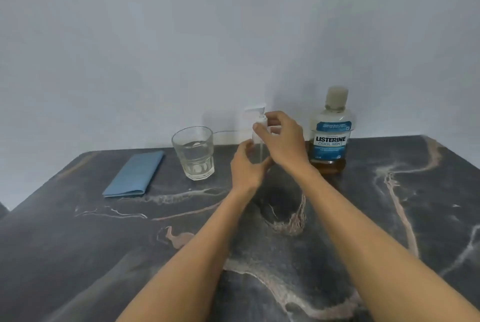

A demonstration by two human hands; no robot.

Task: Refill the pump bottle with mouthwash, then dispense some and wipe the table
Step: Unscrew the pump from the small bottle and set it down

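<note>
Toward the back edge of the dark marbled table (337,218), near its middle, the clear pump bottle (259,137) stands upright with both hands on it; the left hand (245,166) curls round the lower body, fingers and thumb wrapped about it, while the right hand (281,140) reaches over from the right and its fingers close around the white collar just under the pump head, whose spout points left; both forearms stretch out from the near edge and almost meet at the bottle. Just to the right, still by the back edge, stands the mouthwash bottle (330,134), capped, blue-labelled, with only a low band of amber liquid at its base; it stands near the right hand but apart from it. Left of the pump bottle sits a drinking glass (193,153), upright; further left, toward the back left corner, a folded blue cloth (135,175) lies flat.
</note>
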